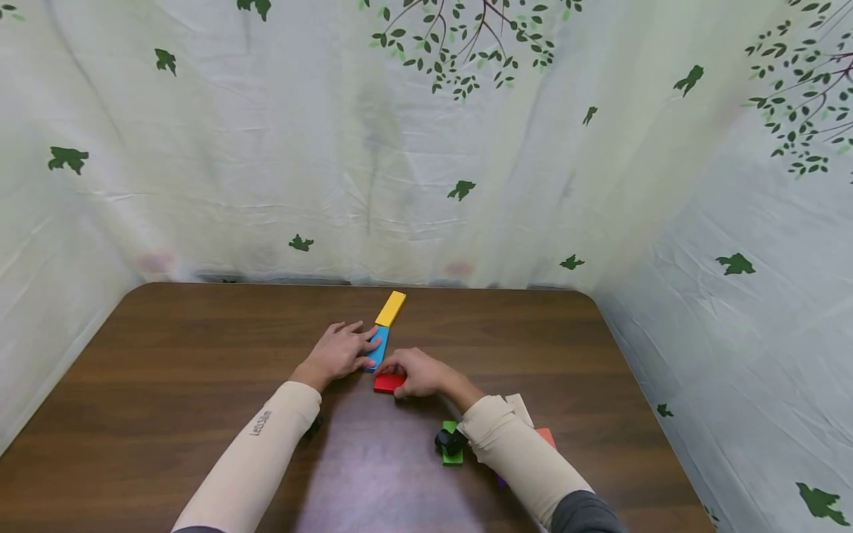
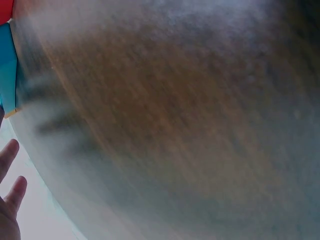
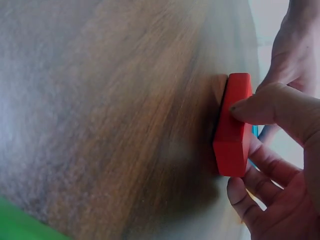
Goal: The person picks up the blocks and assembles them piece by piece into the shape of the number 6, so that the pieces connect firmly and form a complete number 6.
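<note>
A red block (image 1: 386, 383) lies on the table at the near end of a blue block (image 1: 378, 348). My right hand (image 1: 423, 372) pinches the red block; in the right wrist view its thumb presses one face of the red block (image 3: 232, 125), with the other fingers around the far side. My left hand (image 1: 340, 353) rests beside the blue block with fingers spread, fingertips touching its left side and top. Beyond the blue block, a yellow block (image 1: 391, 308) continues the line at a slight angle. In the left wrist view only part of the left hand (image 2: 9, 200) shows.
A green block (image 1: 453, 458) lies near my right wrist. A cream block (image 1: 520, 409), an orange-red block (image 1: 546, 436) and a purple piece (image 1: 501, 481) are partly hidden by the right forearm. The brown table (image 1: 220, 355) ends at a leaf-patterned curtain (image 1: 373, 185).
</note>
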`<state>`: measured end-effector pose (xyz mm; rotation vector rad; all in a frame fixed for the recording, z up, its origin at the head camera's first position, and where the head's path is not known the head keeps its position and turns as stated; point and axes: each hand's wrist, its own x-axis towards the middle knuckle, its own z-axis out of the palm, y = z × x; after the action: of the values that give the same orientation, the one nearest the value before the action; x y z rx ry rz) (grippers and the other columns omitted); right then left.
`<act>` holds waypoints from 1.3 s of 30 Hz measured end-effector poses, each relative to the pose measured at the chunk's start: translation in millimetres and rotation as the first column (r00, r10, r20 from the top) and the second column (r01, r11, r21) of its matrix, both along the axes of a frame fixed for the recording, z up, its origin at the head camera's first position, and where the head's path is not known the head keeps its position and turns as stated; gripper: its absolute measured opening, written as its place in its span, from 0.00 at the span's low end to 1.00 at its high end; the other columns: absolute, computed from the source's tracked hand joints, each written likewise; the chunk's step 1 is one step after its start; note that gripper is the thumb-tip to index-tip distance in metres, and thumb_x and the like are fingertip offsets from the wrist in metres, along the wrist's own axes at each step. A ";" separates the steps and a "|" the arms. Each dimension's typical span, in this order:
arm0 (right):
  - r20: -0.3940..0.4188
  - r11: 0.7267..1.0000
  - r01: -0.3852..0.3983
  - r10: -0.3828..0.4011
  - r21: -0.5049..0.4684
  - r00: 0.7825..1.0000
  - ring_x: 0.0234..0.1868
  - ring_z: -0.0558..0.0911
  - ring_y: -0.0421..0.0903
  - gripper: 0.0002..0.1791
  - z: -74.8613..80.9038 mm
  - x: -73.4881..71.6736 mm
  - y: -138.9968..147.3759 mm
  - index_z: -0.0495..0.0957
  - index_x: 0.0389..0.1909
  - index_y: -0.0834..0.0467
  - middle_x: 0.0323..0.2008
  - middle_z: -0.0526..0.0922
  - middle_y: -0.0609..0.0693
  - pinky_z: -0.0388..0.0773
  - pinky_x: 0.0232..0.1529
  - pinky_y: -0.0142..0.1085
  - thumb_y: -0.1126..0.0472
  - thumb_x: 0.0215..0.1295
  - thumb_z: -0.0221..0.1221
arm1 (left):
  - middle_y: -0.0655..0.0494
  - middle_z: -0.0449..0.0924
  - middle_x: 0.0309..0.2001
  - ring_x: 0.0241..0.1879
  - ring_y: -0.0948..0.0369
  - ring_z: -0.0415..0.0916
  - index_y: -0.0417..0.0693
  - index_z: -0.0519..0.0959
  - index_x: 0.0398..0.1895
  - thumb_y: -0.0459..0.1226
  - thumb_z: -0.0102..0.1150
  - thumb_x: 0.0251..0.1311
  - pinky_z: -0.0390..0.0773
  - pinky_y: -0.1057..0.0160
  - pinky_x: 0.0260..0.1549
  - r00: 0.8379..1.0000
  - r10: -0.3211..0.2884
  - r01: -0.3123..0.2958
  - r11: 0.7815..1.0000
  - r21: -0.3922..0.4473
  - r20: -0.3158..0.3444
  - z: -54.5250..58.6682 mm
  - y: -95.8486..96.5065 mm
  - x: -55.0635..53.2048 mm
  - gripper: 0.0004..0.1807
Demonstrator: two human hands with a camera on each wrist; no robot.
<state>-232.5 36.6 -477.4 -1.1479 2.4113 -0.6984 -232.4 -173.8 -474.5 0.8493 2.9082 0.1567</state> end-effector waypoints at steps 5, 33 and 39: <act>0.006 1.000 0.016 -0.016 -0.003 1.000 0.38 0.75 0.39 0.24 0.9 0.7 -1.8 0.81 0.53 0.57 0.40 0.81 0.47 0.73 0.41 0.26 0.67 0.51 0.69 | 0.49 0.64 0.69 0.68 0.41 0.59 0.50 0.70 0.66 0.50 0.59 0.61 0.59 0.38 0.62 1.000 0.006 -0.006 1.000 0.000 -0.001 -0.7 0.1 -0.6 0.31; 0.014 0.990 0.118 -0.118 -0.070 0.993 0.29 0.75 0.35 0.25 -3.7 2.1 -10.8 0.83 0.48 0.57 0.28 0.79 0.42 0.74 0.32 0.25 0.58 0.47 0.76 | 0.49 0.64 0.69 0.68 0.40 0.59 0.50 0.71 0.66 0.49 0.60 0.61 0.58 0.36 0.62 1.000 -0.002 0.002 1.000 0.019 -0.005 -2.8 -1.1 -1.7 0.31; 0.015 0.991 0.118 -0.117 -0.064 0.993 0.28 0.75 0.34 0.25 -3.2 4.1 -12.4 0.82 0.50 0.57 0.28 0.79 0.42 0.74 0.31 0.24 0.58 0.48 0.75 | 0.50 0.64 0.69 0.68 0.41 0.58 0.51 0.70 0.67 0.49 0.60 0.62 0.57 0.36 0.62 1.000 0.001 -0.001 1.000 0.017 0.001 -5.5 -0.8 -2.3 0.30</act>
<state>-228.4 24.2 -480.7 -1.0297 2.4796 -0.8226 -234.7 -174.6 -480.0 0.8495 2.9108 0.1826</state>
